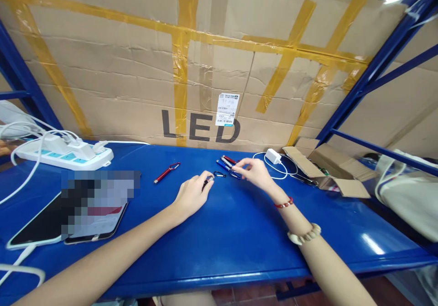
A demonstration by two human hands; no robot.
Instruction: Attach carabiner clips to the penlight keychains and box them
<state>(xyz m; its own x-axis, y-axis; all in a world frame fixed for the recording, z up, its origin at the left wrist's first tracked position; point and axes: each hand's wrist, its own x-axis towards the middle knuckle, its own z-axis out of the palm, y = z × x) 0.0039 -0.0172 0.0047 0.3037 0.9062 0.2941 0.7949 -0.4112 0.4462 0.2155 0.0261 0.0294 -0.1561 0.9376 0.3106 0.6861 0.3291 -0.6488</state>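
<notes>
Left hand [191, 195] fingers pinched small dark metal keychain torch [207, 181] on blue desk [219, 242]; right hand [255, 173] fingers closed on blue one [223, 165]. Best kept low, steady.

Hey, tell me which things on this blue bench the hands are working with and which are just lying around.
In hand:
left hand holds a small dark pen light
right hand touches the pile of pen lights
black clip between them

Lying about:
red pen light
power strip
tablet
white charger
cardboard box
</notes>
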